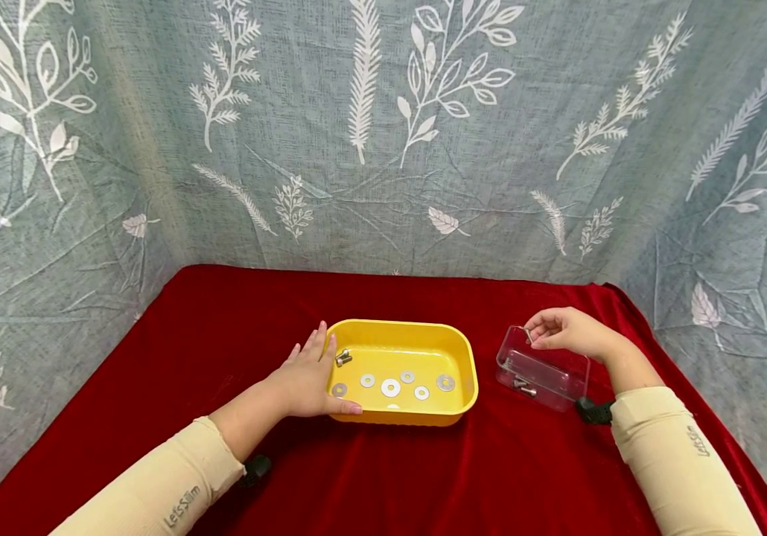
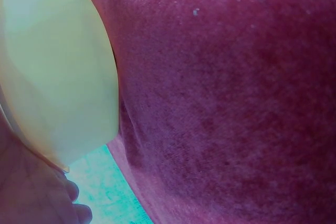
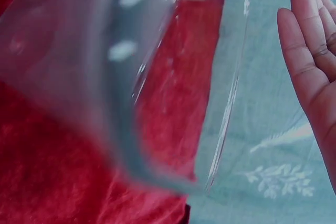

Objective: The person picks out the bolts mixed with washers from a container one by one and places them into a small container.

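Note:
My left hand (image 1: 306, 378) rests on the left end of a yellow plastic tub (image 1: 400, 418), fingers spread along its side and thumb over the front rim. Inside the tub lie several flat metal washers (image 1: 391, 387) and a few short bolts (image 1: 343, 359) near my fingers. Between thumb and fingertips, my right hand (image 1: 567, 331) pinches a small silver bolt (image 1: 529, 336) over a clear plastic box (image 1: 574, 383). A few more bolts (image 1: 523, 385) lie in that box. In the left wrist view, the tub's outer wall (image 2: 63, 66) shows beside the hand.
Red velvet cloth (image 1: 256, 313) covers the table under both containers. A grey-green curtain (image 1: 330, 201) with white leaf prints hangs behind and at the sides. The clear box stands right of the tub, with a narrow strip of cloth between them.

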`<state>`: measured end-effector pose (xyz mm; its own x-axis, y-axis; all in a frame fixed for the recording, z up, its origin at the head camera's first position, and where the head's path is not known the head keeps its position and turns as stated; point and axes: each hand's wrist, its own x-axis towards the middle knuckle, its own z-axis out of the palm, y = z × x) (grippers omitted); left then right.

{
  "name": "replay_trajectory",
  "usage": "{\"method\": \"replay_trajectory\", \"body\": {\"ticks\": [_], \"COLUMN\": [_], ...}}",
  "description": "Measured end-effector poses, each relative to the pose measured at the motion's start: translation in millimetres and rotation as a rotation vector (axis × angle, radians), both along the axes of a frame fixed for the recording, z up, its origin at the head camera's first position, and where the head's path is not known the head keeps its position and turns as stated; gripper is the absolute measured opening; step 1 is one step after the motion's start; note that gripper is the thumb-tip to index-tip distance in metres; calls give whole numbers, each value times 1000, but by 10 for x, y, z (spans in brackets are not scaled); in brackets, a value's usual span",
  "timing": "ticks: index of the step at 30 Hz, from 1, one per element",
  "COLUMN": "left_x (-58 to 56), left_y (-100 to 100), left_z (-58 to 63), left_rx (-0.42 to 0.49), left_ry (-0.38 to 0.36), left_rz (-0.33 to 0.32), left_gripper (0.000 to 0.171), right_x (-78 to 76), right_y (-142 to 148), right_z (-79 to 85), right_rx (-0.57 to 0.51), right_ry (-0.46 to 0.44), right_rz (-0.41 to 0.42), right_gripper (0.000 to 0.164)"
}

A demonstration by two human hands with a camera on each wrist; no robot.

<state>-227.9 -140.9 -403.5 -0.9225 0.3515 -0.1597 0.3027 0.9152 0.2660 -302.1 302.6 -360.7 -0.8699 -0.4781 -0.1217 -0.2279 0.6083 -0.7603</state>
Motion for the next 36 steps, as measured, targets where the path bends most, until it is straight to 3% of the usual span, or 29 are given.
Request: {"method": "replay_trajectory", "body": {"ticks": [23, 29, 36], "left_x": [1, -1, 3], "left_y": [-9, -13, -9], "left_z": [-2, -15, -12], "left_rx": [6, 8, 10], "left_ry": [16, 23, 21], "left_rz": [-8, -12, -10], "left_gripper": [128, 128, 128], "right_x": [27, -20, -84], "right_y": [117, 24, -276], "right_z": [-91, -24, 141], "right_rx": [3, 13, 38], "right_ry": [-18, 35, 96], "right_rz": [4, 21, 64], "right_gripper": [38, 35, 31]}}
